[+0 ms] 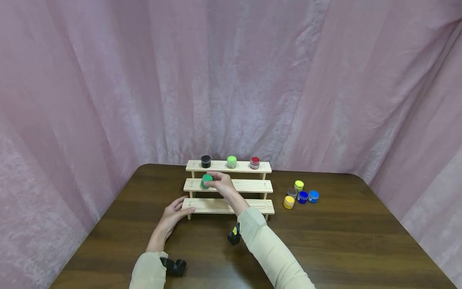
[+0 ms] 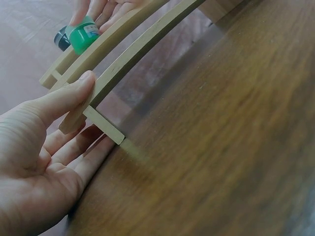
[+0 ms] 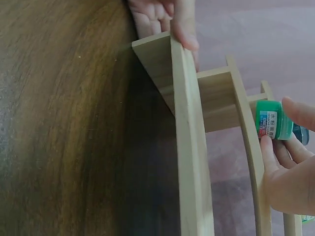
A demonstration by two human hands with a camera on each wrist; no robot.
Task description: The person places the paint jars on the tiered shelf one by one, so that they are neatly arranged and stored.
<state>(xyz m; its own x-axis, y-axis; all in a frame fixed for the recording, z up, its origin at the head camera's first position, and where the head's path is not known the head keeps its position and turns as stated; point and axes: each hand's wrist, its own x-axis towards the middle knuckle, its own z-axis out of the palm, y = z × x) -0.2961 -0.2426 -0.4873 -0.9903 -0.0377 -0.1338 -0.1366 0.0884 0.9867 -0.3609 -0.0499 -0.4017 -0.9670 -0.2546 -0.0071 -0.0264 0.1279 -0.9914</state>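
Observation:
A three-tier wooden shelf rack (image 1: pixel 223 206) stands on the brown table. My right hand (image 1: pixel 224 186) holds a green paint jar (image 1: pixel 205 182) between thumb and fingers at the left part of the middle tier. In the right wrist view the jar's base (image 3: pixel 260 118) is at that tier's board; the label faces the camera. My left hand (image 1: pixel 171 217) grips the left end of the bottom tier, thumb on top and fingers below and behind. Along the top tier stand a black jar (image 1: pixel 205 161), a light green jar (image 1: pixel 232 162) and a red jar (image 1: pixel 254 163).
Right of the rack several jars cluster on the table (image 1: pixel 346 233): a yellow one (image 1: pixel 298 185), a brownish-grey one (image 1: pixel 292 193), an orange-yellow one (image 1: pixel 288 202), a dark blue one (image 1: pixel 302 197) and a lighter blue one (image 1: pixel 313 196). A pink curtain (image 1: pixel 231 80) hangs behind.

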